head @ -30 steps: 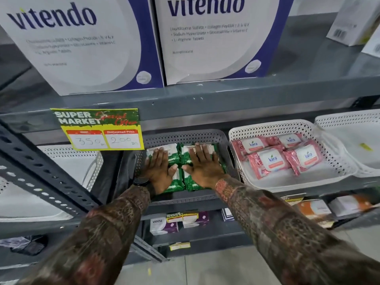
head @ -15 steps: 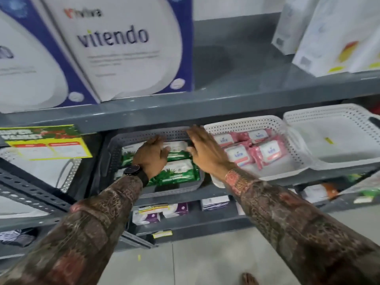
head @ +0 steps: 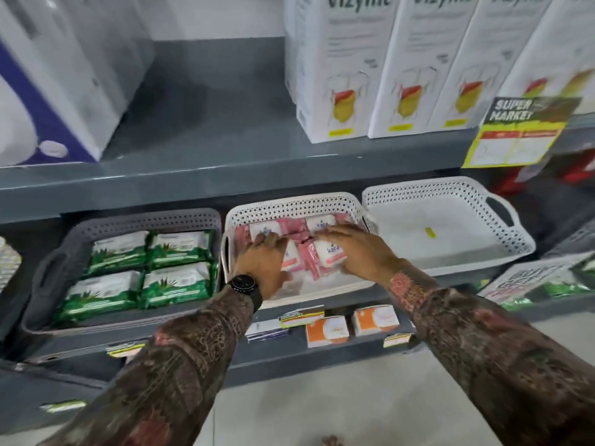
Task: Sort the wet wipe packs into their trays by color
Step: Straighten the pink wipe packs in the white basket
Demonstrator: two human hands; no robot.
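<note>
Right now both hands lie flat, palms down and fingers spread, on the pink wet wipe packs (head: 331,252) in the white tray (head: 289,210) at the middle of the frame. The left hand (head: 265,259), with a black watch (head: 243,284) at its wrist, covers the packs on the tray's left side; the right hand (head: 357,249) covers those on the right. Neither hand is closed around a pack: the fingers rest open on top of them. The pink packs sit bunched in the back half of the tray, touching one another, some tilted.

Just beside it, at the left of the frame, a grey tray (head: 128,220) holds four green wet wipe packs (head: 148,268) laid in two neat rows of two. At the right of the frame a second white tray (head: 502,217) stands next to the middle one, with only a small yellow scrap (head: 428,232) on its floor.

All three trays stand on a grey shelf (head: 225,162). On the shelf above stand tall white boxes (head: 341,75), and a yellow price card (head: 515,133) hangs from its edge at the upper right of the frame.
</note>
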